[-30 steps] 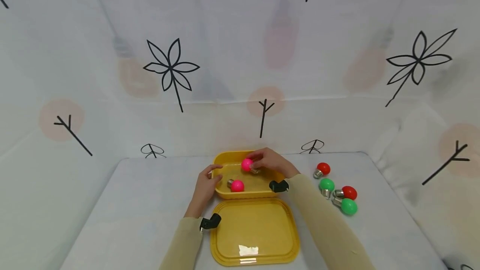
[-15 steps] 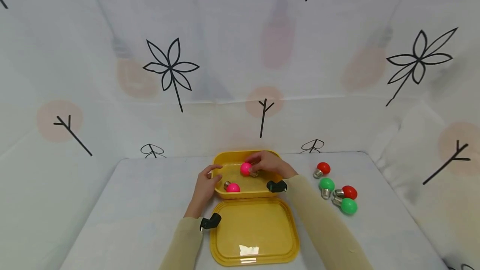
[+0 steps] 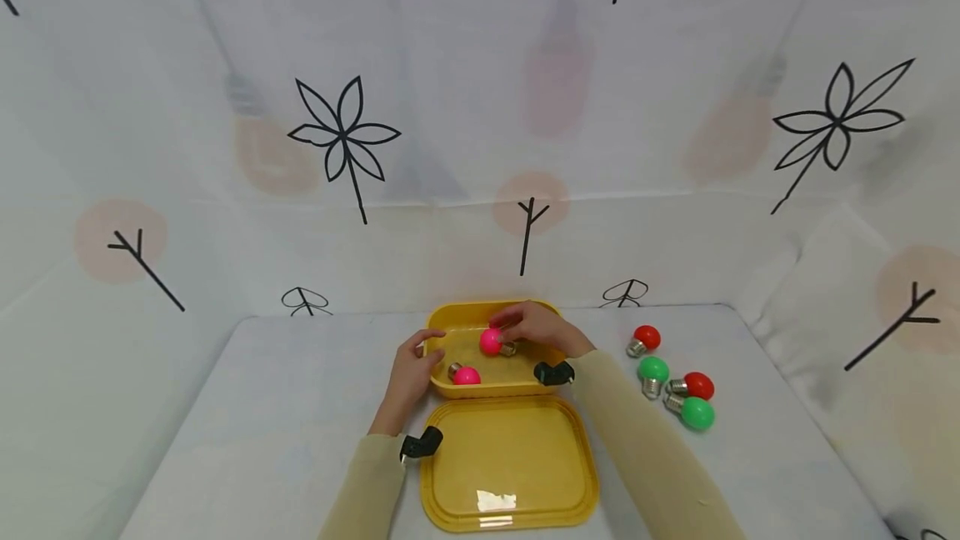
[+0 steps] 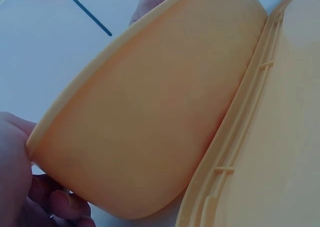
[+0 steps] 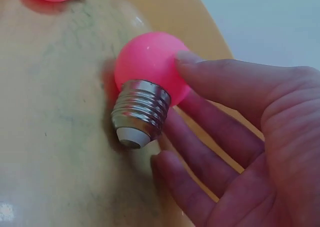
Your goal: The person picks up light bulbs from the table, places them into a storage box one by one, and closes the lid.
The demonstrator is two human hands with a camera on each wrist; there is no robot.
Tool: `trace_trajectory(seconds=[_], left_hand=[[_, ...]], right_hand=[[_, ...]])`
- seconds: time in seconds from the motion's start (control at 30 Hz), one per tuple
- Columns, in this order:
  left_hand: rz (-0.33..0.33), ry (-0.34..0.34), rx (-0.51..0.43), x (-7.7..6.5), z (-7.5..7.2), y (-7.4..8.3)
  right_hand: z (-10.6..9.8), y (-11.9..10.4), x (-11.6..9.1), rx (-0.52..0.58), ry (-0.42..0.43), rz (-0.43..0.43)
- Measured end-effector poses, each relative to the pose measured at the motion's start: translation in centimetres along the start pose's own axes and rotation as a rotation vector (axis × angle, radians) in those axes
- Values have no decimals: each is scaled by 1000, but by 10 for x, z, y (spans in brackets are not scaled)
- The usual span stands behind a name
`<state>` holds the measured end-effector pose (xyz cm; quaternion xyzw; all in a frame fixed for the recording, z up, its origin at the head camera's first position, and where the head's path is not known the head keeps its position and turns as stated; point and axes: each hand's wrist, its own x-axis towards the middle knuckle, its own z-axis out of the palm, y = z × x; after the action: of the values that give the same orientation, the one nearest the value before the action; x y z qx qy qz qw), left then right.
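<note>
In the head view a yellow plastic box (image 3: 495,391) stands near the back of the table. My left hand (image 3: 409,369) grips its left end; in the left wrist view several curled fingers (image 4: 70,204) lie against the outer wall, below the rim. Inside the box, my right hand (image 3: 536,327) holds a pink light bulb (image 3: 491,342) between thumb and fingers, close over the box floor. Its silver screw base (image 5: 141,107) points toward the wrist camera. A second pink light bulb (image 3: 467,376) lies near the box's front left, partly behind the front wall.
A flat yellow lid (image 3: 510,465) lies directly in front of the box. Right of the box are a red bulb (image 3: 647,337), a green bulb (image 3: 654,369), another red bulb (image 3: 699,386) and another green bulb (image 3: 697,412). A patterned white cloth (image 3: 465,257) rises behind the table.
My right hand has moved slightly down and left inside the box, and its pink bulb sits lower, its base now showing more. The other pink bulb has shifted slightly left. My left hand stays put.
</note>
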<state>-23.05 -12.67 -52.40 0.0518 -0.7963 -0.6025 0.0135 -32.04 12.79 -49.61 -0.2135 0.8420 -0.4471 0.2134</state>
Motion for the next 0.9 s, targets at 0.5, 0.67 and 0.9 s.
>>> trace_trajectory(seconds=[0.5, 0.67, 0.9], left_hand=[[-25, 35, 17, 3, 4, 1], [-41, 29, 4, 3, 5, 3], [-29, 34, 20, 2, 4, 1]], right_hand=[[-2, -7, 1, 97, 61, -8], [-6, -14, -1, 96, 58, -63], [-9, -21, -8, 113, 62, -62]])
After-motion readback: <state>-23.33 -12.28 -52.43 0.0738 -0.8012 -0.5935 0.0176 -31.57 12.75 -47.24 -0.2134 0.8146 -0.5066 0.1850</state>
